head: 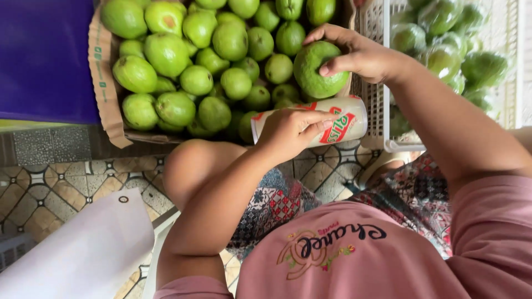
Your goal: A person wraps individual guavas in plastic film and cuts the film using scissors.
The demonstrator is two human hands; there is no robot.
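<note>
Tiled floor (50, 188), right hand (360, 55) cupping guava (318, 72)

A roll of wrapping film (327, 123) with a white label printed in red and green lies level at the centre of the frame, gripped by the left hand (291, 133). A brown cardboard box (105, 94) with small green markings on its flap fills the upper left. At upper right, guavas sit in clear film wraps (443, 33) inside a white plastic crate (377, 105).
</note>
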